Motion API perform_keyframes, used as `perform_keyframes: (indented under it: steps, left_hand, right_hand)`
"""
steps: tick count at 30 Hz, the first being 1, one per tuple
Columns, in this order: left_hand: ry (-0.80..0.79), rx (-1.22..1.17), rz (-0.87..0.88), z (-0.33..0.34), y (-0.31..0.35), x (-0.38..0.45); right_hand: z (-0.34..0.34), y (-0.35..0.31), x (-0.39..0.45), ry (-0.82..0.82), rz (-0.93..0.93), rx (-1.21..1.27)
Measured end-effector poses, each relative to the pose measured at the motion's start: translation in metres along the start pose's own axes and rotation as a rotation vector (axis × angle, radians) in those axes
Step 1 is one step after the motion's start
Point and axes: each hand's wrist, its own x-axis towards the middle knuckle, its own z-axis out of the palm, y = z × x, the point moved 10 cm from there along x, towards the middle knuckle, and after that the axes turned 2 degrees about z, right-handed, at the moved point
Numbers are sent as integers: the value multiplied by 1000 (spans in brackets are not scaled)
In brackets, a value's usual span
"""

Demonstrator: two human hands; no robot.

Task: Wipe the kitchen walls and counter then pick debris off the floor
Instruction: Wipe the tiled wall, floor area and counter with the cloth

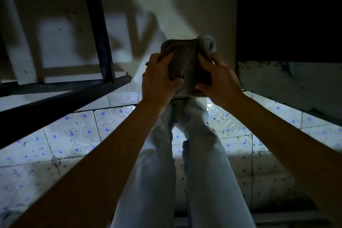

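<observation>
A grey cloth [187, 65], folded into a thick wad with one rounded corner bunched at its upper right, sits upright just above the frame's centre, dim and shadowed.

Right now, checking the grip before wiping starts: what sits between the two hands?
In the head view, only the grey cloth lies between them: the left hand grips its left side and the right hand its right.

Bare arms, pale trousers

Both forearms [103, 157] are uncovered right down to the wrists, with no sleeve showing on either. The left hand [159, 77] and right hand [218, 77] are ungloved. The legs wear loose, light blue-grey trousers [153, 181], creased at the knees.
</observation>
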Motion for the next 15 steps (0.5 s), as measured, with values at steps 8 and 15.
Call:
perform_keyframes:
  steps: [8, 15]
  left_hand:
    - [-17, -16, 27, -39, 38, -48]
    - [2, -44, 47, -75, 70, -101]
  right_hand:
    - [-46, -29, -61, 8, -28, -28]
    - [-78, -47, -116, 40, -41, -23]
